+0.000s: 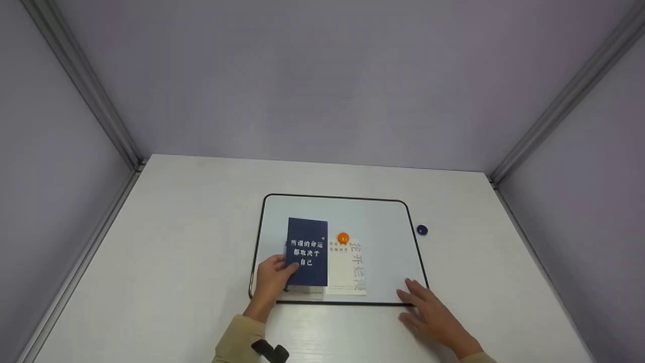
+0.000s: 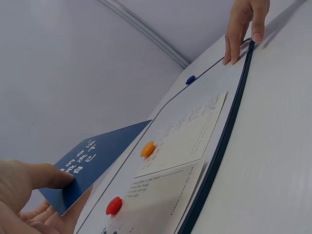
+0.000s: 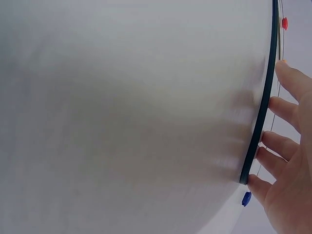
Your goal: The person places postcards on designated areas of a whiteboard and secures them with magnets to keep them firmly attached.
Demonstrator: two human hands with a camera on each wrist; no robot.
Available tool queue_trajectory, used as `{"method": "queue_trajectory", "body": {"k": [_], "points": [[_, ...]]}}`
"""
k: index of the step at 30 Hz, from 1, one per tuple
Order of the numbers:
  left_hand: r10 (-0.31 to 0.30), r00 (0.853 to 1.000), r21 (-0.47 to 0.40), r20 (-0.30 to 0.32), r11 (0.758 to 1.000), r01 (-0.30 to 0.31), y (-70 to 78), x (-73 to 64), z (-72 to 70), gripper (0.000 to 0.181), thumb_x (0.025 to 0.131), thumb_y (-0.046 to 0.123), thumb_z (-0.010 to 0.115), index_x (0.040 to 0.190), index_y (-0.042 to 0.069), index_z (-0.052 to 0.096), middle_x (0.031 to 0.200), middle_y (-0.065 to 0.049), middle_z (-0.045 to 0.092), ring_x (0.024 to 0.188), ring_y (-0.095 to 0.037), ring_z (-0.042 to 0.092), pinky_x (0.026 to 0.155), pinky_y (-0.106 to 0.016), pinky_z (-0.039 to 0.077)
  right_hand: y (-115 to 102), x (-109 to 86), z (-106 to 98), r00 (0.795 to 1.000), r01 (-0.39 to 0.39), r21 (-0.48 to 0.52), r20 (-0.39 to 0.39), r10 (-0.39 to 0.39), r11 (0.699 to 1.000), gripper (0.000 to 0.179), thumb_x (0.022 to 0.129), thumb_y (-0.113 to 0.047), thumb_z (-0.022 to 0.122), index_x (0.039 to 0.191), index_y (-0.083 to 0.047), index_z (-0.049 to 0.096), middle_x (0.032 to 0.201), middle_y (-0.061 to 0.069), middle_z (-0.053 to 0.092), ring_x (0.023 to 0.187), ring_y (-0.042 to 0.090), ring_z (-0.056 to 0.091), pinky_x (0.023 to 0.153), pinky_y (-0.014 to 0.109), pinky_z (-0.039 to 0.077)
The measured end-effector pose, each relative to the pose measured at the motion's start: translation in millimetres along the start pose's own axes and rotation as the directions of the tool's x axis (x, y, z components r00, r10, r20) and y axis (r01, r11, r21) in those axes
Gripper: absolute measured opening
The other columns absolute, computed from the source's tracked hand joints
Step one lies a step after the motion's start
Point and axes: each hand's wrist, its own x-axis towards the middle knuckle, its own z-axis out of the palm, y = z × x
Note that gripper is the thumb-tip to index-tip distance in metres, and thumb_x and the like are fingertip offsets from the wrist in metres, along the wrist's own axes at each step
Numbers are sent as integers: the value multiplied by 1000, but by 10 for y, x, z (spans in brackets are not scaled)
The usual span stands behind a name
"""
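Observation:
My left hand pinches a dark blue card with white Chinese lettering between thumb and fingers. In the left wrist view the card is raised above a black-framed whiteboard. On the board a cream printed card lies with an orange round magnet at its upper edge. Beside it is a second cream card with a red magnet; from the head view the blue card mostly covers these. At the board's lower right corner, my right hand touches the frame with spread fingers.
A dark blue round magnet lies on the white table, just off the board's right edge. Grey walls with metal corner posts enclose the table at the back and both sides.

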Motion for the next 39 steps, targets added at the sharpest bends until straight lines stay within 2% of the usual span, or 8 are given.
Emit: {"method": "queue_trajectory", "body": {"k": [13, 20, 28, 39], "points": [[-22, 1000, 16, 9, 1000, 22, 36, -25, 81, 35, 87, 10, 67, 115, -9, 59, 113, -26, 69, 101, -33, 71, 86, -38, 59, -3, 2, 0, 1000, -9, 16, 6, 9, 1000, 54, 89, -44, 62, 137, -19, 54, 155, 11, 38, 145, 35, 34, 114, 54, 34], [-14, 999, -16, 30, 1000, 14, 48, -31, 121, 35, 87, 8, 67, 115, -11, 59, 112, -28, 69, 101, -34, 71, 85, -38, 59, -1, -3, 6, 1000, -9, 4, 3, 9, 1000, 55, 89, -45, 61, 137, -20, 54, 155, 11, 38, 145, 34, 33, 115, 53, 34], [-7, 997, -68, 76, 998, 12, 68, -56, 163, 30, 88, 6, 65, 112, -10, 58, 113, -27, 69, 102, -33, 71, 86, -37, 59, -18, -19, 8, 999, -37, 34, 6, 37, 999, 56, 89, -51, 59, 138, -23, 53, 157, 8, 36, 147, 33, 31, 115, 54, 33], [-34, 995, -54, 91, 998, 39, 72, -58, 263, 31, 88, 7, 65, 114, -9, 58, 111, -25, 70, 98, -29, 72, 86, -37, 59, -31, -10, 10, 999, -36, 36, 10, 35, 999, 56, 90, -50, 59, 138, -23, 53, 157, 8, 35, 147, 34, 30, 116, 55, 31]]}}
